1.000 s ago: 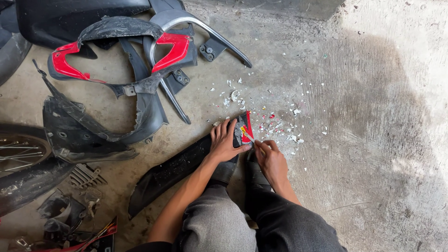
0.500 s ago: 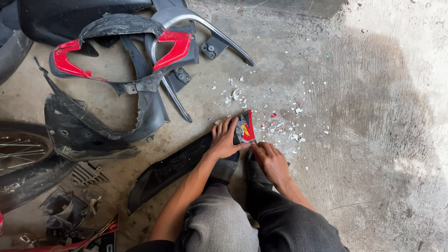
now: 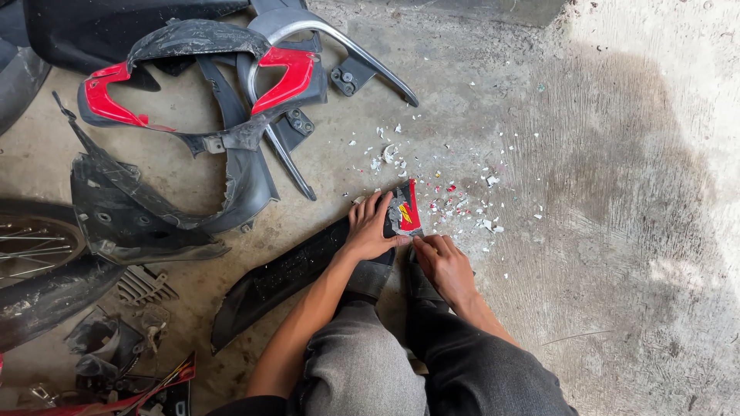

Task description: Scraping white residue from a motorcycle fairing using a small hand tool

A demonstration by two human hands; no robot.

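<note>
Black panel pressed flat under left hand; right hand pinches its red-stickered edge beside open concrete.

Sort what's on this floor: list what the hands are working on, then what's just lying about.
In hand: long black panel, pressed by left hand; its red sticker end, picked at by right hand.

Lying about: red-and-black fairing, grab rail, wheel, chips.

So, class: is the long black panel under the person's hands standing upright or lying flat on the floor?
Lying flat. The black panel stretches along the concrete floor, with the left hand pressed on its red-stickered end and the right hand beside it.
</note>
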